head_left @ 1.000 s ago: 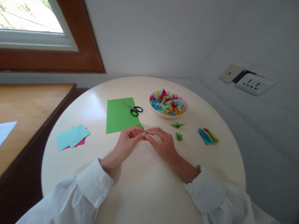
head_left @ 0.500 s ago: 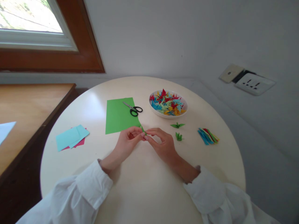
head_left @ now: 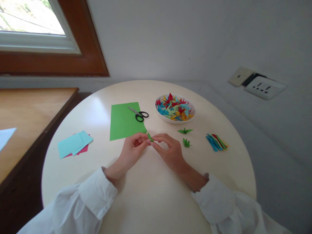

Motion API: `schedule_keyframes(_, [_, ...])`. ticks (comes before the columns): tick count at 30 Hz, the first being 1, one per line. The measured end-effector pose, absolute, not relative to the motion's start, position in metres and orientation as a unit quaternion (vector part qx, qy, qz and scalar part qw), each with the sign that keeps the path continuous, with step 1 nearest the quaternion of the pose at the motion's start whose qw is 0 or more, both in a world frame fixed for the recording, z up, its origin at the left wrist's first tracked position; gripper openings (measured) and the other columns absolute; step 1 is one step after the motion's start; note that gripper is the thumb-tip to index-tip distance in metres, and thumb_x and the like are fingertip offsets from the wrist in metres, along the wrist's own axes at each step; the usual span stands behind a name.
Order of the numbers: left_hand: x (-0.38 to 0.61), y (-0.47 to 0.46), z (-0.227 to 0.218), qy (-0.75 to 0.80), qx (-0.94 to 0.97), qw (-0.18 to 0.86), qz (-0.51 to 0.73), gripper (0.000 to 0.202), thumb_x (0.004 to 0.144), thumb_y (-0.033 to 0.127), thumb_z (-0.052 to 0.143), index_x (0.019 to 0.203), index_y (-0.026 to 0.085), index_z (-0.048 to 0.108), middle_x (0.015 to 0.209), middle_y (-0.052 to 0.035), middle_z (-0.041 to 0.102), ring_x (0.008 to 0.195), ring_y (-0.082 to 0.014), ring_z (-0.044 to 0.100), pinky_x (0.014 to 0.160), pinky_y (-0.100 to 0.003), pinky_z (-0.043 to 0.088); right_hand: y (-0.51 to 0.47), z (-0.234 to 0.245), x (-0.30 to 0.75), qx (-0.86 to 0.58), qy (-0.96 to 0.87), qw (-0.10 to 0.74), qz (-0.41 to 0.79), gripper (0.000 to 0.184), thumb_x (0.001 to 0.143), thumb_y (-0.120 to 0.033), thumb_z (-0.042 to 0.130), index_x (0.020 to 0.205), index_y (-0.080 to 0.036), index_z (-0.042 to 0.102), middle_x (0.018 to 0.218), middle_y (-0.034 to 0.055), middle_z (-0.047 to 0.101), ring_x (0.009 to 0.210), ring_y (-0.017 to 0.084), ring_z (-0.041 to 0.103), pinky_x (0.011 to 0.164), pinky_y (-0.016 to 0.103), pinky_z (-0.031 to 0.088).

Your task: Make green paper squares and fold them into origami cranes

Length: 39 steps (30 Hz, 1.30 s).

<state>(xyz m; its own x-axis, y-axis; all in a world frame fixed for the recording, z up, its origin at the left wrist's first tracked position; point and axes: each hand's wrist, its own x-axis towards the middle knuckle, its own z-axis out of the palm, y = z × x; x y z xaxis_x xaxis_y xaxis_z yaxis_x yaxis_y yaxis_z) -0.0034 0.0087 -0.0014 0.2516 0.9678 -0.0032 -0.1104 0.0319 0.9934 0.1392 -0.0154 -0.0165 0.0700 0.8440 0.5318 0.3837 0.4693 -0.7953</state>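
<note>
Both hands meet over the middle of the round cream table. My left hand and my right hand pinch a tiny folded green paper piece between their fingertips. Just beyond them lies a green paper sheet with black-handled scissors on its right edge. Two small folded green paper figures sit right of my right hand.
A white bowl full of small coloured paper figures stands behind the hands. Coloured paper strips lie at the right. Light blue and pink sheets lie at the left. A wooden ledge and a window flank the table's left; wall sockets at right.
The fingers shift very slightly on the green piece. Everything on the table stays where it was.
</note>
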Motion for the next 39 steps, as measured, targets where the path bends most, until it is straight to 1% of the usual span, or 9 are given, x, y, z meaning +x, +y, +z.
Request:
schedule_keyframes(2, [-0.0035, 0.0087, -0.0024, 0.41, 0.529, 0.584, 0.459, 0.021, 0.061, 0.032, 0.076, 0.067, 0.015, 0.065, 0.061, 0.0005, 0.062, 0.057, -0.011, 0.053, 0.056, -0.023, 0.041, -0.0152, -0.0167, 0.1389, -0.466, -0.649, 0.567, 0.198, 0.004, 0.075, -0.021, 0.066, 0.077, -0.023, 0.069, 0.081, 0.0043, 0.073, 0.077, 0.017, 0.067, 0.074, 0.033, 0.055])
schedule_keyframes(6, [-0.0035, 0.0087, -0.0038, 0.395, 0.525, 0.58, 0.481, 0.02, 0.062, 0.032, 0.076, 0.068, 0.015, 0.067, 0.083, -0.0048, 0.067, 0.072, -0.0142, 0.059, 0.067, -0.025, 0.045, -0.0154, -0.0172, 0.1389, -0.461, -0.647, 0.575, 0.194, 0.008, 0.077, -0.02, 0.064, 0.08, -0.024, 0.07, 0.087, 0.0041, 0.074, 0.084, 0.018, 0.068, 0.08, 0.035, 0.055])
schedule_keyframes(8, [-0.0036, 0.0083, -0.0042, 0.395, 0.529, 0.572, 0.486, 0.018, 0.062, 0.031, 0.075, 0.067, 0.016, 0.066, 0.088, -0.0056, 0.067, 0.075, -0.0146, 0.059, 0.07, -0.026, 0.046, -0.0157, -0.0178, 0.1391, -0.469, -0.646, 0.567, 0.203, 0.01, 0.077, -0.019, 0.063, 0.082, -0.024, 0.07, 0.088, 0.004, 0.074, 0.085, 0.018, 0.068, 0.081, 0.035, 0.055])
schedule_keyframes(12, [-0.0037, 0.0069, -0.0045, 0.397, 0.542, 0.55, 0.496, 0.011, 0.065, 0.025, 0.073, 0.063, 0.017, 0.066, 0.087, -0.0059, 0.068, 0.083, -0.0167, 0.061, 0.078, -0.028, 0.047, -0.016, -0.0194, 0.1392, -0.482, -0.648, 0.552, 0.21, 0.012, 0.077, -0.017, 0.063, 0.082, -0.024, 0.071, 0.084, 0.0035, 0.075, 0.079, 0.019, 0.069, 0.077, 0.034, 0.056])
schedule_keyframes(16, [-0.0028, 0.0065, -0.0047, 0.398, 0.538, 0.552, 0.498, 0.009, 0.065, 0.023, 0.072, 0.064, 0.017, 0.066, 0.084, -0.006, 0.069, 0.085, -0.0179, 0.062, 0.082, -0.03, 0.047, -0.0149, -0.0205, 0.1395, -0.458, -0.651, 0.568, 0.208, 0.011, 0.077, -0.016, 0.063, 0.082, -0.023, 0.071, 0.085, 0.0039, 0.074, 0.08, 0.018, 0.069, 0.076, 0.033, 0.057])
schedule_keyframes(26, [-0.002, 0.0065, -0.0057, 0.416, 0.527, 0.546, 0.502, 0.008, 0.064, 0.022, 0.072, 0.065, 0.016, 0.067, 0.083, -0.0063, 0.071, 0.081, -0.0178, 0.064, 0.08, -0.03, 0.049, -0.0149, -0.018, 0.1388, -0.459, -0.655, 0.572, 0.182, 0.01, 0.077, -0.016, 0.063, 0.08, -0.022, 0.07, 0.082, 0.0042, 0.074, 0.077, 0.017, 0.068, 0.074, 0.031, 0.056])
schedule_keyframes(34, [-0.0026, 0.0082, -0.0081, 0.418, 0.533, 0.53, 0.51, 0.01, 0.064, 0.024, 0.072, 0.064, 0.016, 0.066, 0.081, -0.0069, 0.071, 0.081, -0.0188, 0.064, 0.078, -0.03, 0.049, -0.0165, -0.0162, 0.1392, -0.505, -0.642, 0.546, 0.186, 0.017, 0.077, -0.019, 0.063, 0.093, -0.021, 0.068, 0.089, 0.0032, 0.074, 0.077, 0.016, 0.068, 0.074, 0.029, 0.055])
schedule_keyframes(39, [-0.0023, 0.0078, -0.0081, 0.414, 0.534, 0.531, 0.512, 0.01, 0.064, 0.024, 0.072, 0.064, 0.016, 0.066, 0.081, -0.0069, 0.071, 0.082, -0.0187, 0.064, 0.078, -0.03, 0.049, -0.017, -0.017, 0.1393, -0.518, -0.641, 0.537, 0.179, 0.008, 0.076, -0.02, 0.065, 0.083, -0.021, 0.067, 0.081, 0.0019, 0.073, 0.073, 0.016, 0.066, 0.072, 0.029, 0.054])
